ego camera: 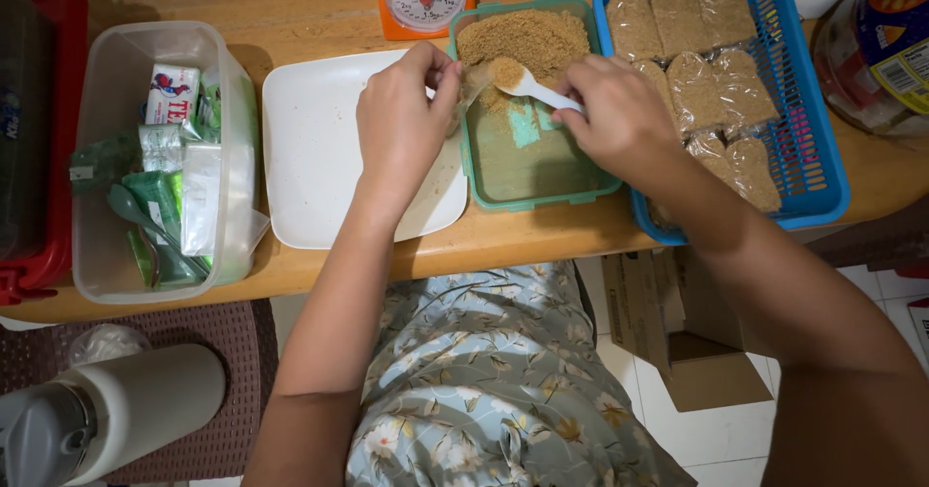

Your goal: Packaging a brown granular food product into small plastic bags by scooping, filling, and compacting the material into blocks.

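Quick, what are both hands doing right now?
Left hand: closed, pinching a small clear bag open at the green container.
Right hand: closed, holding a white spoon heaped with brown powder.

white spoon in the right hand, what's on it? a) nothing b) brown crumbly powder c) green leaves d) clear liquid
b: the spoon, held by the right hand, carries a heap of the same brown powder that fills the far end of the green tub.
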